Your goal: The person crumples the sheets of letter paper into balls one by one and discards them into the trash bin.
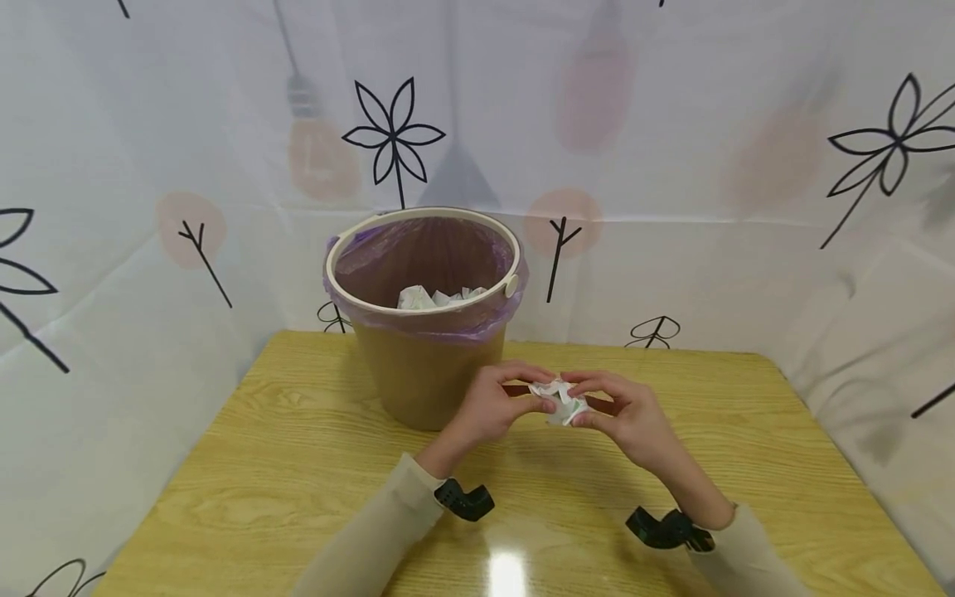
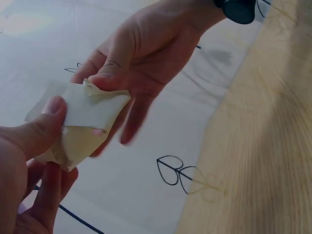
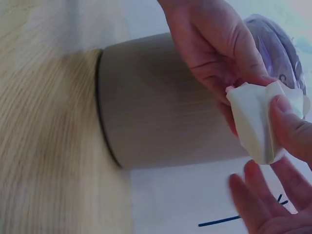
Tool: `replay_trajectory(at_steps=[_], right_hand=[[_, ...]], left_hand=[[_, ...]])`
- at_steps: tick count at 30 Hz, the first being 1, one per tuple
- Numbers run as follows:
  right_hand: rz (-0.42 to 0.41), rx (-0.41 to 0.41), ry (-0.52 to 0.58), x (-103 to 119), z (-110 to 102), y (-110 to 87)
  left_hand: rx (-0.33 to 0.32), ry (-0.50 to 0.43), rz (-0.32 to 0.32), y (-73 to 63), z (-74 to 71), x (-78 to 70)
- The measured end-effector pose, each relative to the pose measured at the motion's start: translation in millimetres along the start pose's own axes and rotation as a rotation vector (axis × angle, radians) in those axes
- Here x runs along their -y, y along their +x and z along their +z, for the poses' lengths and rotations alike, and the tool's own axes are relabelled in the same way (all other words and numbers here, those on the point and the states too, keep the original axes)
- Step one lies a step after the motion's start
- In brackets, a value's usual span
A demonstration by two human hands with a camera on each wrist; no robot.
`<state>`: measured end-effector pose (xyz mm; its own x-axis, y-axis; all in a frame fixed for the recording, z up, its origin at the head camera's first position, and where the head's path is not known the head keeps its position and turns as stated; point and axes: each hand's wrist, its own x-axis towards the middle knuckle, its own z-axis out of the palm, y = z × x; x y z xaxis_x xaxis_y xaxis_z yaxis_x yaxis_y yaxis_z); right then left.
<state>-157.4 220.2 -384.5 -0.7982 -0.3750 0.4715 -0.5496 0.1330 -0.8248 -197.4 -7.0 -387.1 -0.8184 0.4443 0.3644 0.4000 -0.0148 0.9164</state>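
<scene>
Both hands hold one crumpled piece of white paper [image 1: 561, 401] above the table, just right of the bucket. My left hand [image 1: 492, 404] pinches its left side between thumb and fingers. On the other side my right hand [image 1: 625, 416] pinches it the same way. Seen from the left wrist, the paper [image 2: 92, 114] looks partly folded, with a small pink mark on it. In the right wrist view, the paper [image 3: 258, 119] has a raised crease under a thumb. The brown bucket [image 1: 425, 373] has a cream rim and a purple bag lining; crumpled white papers [image 1: 418, 298] lie inside.
The wooden table [image 1: 298, 464] stretches beneath the hands and bucket. Behind it hangs a white cloth [image 1: 671, 274] printed with flowers and lamps. A black wrist camera [image 1: 464, 500] sits on the left wrist, and another black camera [image 1: 667, 529] on the right.
</scene>
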Motion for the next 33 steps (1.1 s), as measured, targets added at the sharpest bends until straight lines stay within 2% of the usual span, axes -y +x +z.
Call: replay_trajectory(at_steps=[3, 6, 9, 12, 17, 20, 26, 33], right_hand=[[0.026, 0.024, 0.032, -0.4, 1.8, 0.3], [0.063, 0.053, 0.021, -1.0, 4.4, 1.9], [0.095, 0.055, -0.009, -1.2, 6.9, 3.7], [0.118, 0.021, -0.044, -0.7, 8.7, 4.5], [0.121, -0.060, -0.110, 0.3, 11.8, 4.7], [0.109, -0.092, -0.113, -0.6, 13.2, 4.6], [0.107, -0.100, -0.055, -3.2, 14.3, 3.3], [0.112, -0.103, -0.050, -5.5, 13.8, 0.4]], left_hand=[[-0.061, -0.032, 0.032, -1.1, 2.8, -0.4], [-0.105, -0.022, 0.060, -2.1, 5.7, 1.2], [-0.126, 0.016, 0.075, -3.1, 8.3, 3.0], [-0.130, 0.061, 0.081, -3.9, 9.6, 3.4], [-0.103, 0.123, 0.076, -4.3, 8.4, 2.6], [-0.071, 0.134, 0.071, -4.5, 6.7, 2.9], [-0.016, 0.130, 0.052, -6.5, 2.5, 5.4], [0.032, 0.088, 0.026, -14.4, -12.2, 6.7]])
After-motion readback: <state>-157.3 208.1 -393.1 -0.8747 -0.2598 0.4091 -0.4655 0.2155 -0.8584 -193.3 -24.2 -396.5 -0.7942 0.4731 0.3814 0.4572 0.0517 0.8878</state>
